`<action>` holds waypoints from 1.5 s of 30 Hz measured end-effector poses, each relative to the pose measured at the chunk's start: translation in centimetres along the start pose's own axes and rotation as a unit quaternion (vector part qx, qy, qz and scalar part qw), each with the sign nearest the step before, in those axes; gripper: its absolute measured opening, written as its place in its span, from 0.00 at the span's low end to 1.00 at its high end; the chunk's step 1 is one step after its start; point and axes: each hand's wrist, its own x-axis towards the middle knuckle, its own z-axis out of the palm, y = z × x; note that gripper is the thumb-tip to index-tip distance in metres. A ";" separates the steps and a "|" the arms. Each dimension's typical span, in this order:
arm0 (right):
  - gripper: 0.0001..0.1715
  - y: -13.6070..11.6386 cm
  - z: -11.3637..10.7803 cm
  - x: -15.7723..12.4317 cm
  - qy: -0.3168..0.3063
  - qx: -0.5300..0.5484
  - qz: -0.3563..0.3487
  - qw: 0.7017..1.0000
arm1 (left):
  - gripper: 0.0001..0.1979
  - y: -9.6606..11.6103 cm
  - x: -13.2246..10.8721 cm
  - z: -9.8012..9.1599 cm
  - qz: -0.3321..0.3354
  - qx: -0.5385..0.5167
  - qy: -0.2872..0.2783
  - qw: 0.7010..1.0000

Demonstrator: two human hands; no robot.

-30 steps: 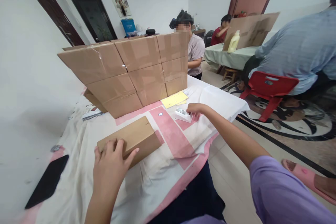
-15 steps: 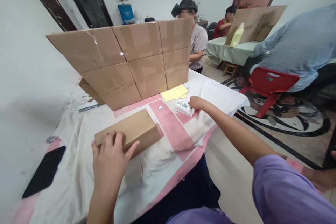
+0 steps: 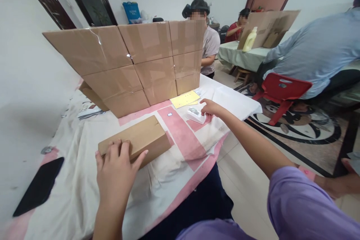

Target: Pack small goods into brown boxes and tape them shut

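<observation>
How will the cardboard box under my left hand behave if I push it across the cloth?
The box looks stiff, with flat sides and sharp edges, so it should slide whole. It lies low and wide, so tipping seems unlikely. The loose cloth may wrinkle and drag.

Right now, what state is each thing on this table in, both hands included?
flat cardboard box, closed, lying flat on the cloth.
left hand, open, fingers spread flat on the box's near end.
white holder, resting on the cloth, something grey in it.
right hand, fingers curled against the white holder; grip unclear.
phone, lying flat, screen dark.
cardboard wall, upright, panels taped together.
yellow sheet, lying flat by the wall's foot.
</observation>
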 end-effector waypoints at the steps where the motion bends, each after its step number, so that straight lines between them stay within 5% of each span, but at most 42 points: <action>1: 0.38 0.2 0.1 -0.1 0.003 0.018 0.002 1.000 | 0.30 0.0 0.0 0.0 0.000 -0.003 0.000 1.000; 3: 0.37 0.8 0.4 -0.1 0.008 0.054 0.007 0.998 | 0.30 0.0 0.0 0.1 -0.001 -0.010 0.001 1.000; 8: 0.16 2.3 1.6 0.0 0.033 0.139 0.018 0.990 | 0.30 -0.1 -0.1 0.4 -0.007 -0.026 0.002 1.000; 15: 0.11 5.1 2.9 0.4 0.074 0.241 -0.049 0.966 | 0.31 -0.1 -0.2 0.4 -0.005 -0.018 0.002 1.000; 23: 0.19 6.4 3.9 -0.1 0.106 0.287 -0.112 0.945 | 0.32 -0.2 -0.2 0.7 -0.004 -0.011 0.008 1.000; 30: 0.21 5.7 3.4 -0.1 0.100 0.236 -0.058 0.965 | 0.32 -0.2 -0.4 0.7 -0.004 -0.018 0.014 1.000; 34: 0.12 5.6 3.1 -0.4 0.081 0.241 -0.029 0.967 | 0.31 -0.2 -0.4 0.7 -0.012 -0.039 0.012 0.999; 39: 0.16 6.1 2.8 -1.1 0.059 0.255 -0.032 0.965 | 0.30 -0.2 -0.3 0.6 -0.009 -0.036 0.018 0.999; 45: 0.08 6.0 2.8 -0.8 0.058 0.245 -0.005 0.968 | 0.31 0.0 -0.3 0.4 -0.012 -0.031 0.015 0.999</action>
